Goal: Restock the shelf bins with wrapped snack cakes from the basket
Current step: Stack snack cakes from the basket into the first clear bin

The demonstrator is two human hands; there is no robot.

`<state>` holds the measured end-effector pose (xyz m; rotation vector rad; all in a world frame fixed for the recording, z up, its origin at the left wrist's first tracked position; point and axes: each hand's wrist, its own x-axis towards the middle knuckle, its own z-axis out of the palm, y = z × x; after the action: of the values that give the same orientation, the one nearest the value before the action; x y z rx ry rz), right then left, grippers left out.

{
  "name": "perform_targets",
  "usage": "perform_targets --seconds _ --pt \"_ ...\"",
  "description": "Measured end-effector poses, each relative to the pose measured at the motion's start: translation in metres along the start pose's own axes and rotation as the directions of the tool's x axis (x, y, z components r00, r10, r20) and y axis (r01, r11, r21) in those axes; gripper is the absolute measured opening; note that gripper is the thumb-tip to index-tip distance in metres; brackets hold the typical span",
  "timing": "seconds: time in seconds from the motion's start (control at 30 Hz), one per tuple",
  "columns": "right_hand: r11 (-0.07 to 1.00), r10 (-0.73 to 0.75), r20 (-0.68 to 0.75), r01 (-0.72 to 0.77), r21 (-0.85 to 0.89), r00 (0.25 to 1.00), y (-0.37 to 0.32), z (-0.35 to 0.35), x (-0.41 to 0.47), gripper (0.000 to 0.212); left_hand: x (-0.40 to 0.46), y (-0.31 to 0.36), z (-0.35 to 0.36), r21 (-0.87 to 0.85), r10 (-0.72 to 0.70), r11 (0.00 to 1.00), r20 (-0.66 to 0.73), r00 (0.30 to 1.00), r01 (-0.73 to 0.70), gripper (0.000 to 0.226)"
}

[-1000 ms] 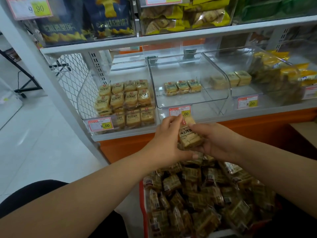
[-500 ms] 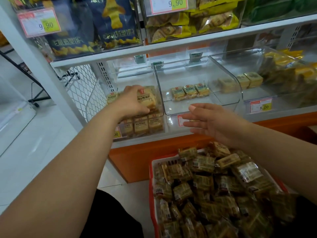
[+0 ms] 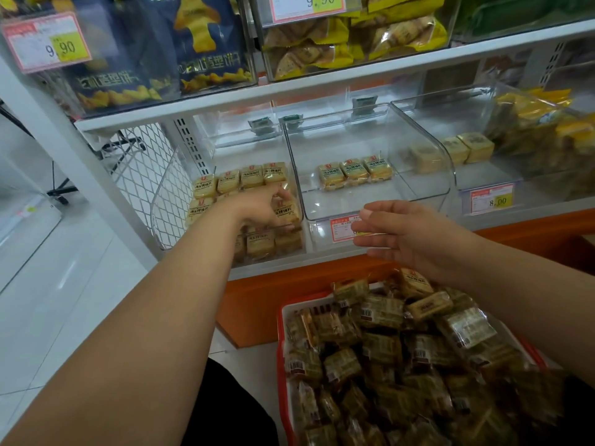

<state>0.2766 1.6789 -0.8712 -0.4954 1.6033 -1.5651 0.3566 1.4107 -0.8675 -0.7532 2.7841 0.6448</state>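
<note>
We are at the placing step. Our left hand reaches into the left bin, fingers curled down over a cake at the right end of the middle row. Whether the fingers are gripping that cake or only pressing it into place we cannot tell; the hand covers most of the contact. Beyond the fingertips lies the back row of cakes, and below the wrist a front row stands against the bin's clear front wall.

Our right hand hovers with fingers straight and slack, holding nothing, in front of the middle bin and its price tag. Only three cakes lie in that bin, well beyond the fingertips. Directly below this hand sits the red basket, heaped with wrapped cakes, so the stock is close under the palm.

As we judge it, the left bin is nearly full and the middle bin is barely started. The next move calls for settling the cake flat, label up, in line with its row, then dropping the free right hand into the basket for another piece.
</note>
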Motion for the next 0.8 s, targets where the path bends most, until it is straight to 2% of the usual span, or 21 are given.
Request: perform_targets --seconds 0.1,0.23,0.47,0.6,0.67,0.7,0.73,0.8 --pt "1.0 0.008 0.0 -0.008 -0.015 1.0 0.002 -0.003 0.0 0.056 -0.002 -0.004 -0.002 -0.017 0.03 0.999 0.044 0.999 -0.029 0.052" --pt "0.998 0.043 -0.009 -0.043 -0.046 0.999 0.008 -0.01 -0.002 0.042 -0.004 -0.005 0.005 0.052 0.013 0.998 0.103 0.995 -0.019 0.053" --pt "0.994 0.071 -0.022 -0.073 -0.081 0.997 0.013 -0.016 -0.007 0.03 0.001 -0.002 0.018 -0.057 0.004 0.998 -0.067 0.998 -0.008 0.049" --pt "0.989 0.072 -0.015 -0.073 -0.13 0.997 0.015 -0.016 -0.01 0.027 0.002 -0.002 0.018 -0.048 0.004 0.999 -0.088 0.996 -0.008 0.048" --pt "0.971 0.072 -0.004 -0.071 -0.23 0.997 0.016 -0.014 -0.01 0.028 0.001 -0.001 0.019 -0.053 0.001 0.999 -0.102 0.995 -0.006 0.047" --pt "0.93 0.069 0.005 -0.063 -0.363 0.998 0.017 -0.014 -0.009 0.028 0.001 0.0 0.019 -0.054 0.002 0.999 -0.106 0.994 -0.008 0.047" --pt "0.834 0.062 0.02 -0.04 -0.55 0.998 0.02 -0.015 -0.006 0.028 0.002 0.0 0.019 -0.048 0.001 0.999 -0.108 0.994 -0.006 0.046" --pt "0.502 0.068 0.074 0.03 -0.864 0.995 0.028 -0.02 0.0 0.033 0.002 0.001 0.019 -0.024 -0.009 1.0 -0.095 0.995 0.007 0.044"
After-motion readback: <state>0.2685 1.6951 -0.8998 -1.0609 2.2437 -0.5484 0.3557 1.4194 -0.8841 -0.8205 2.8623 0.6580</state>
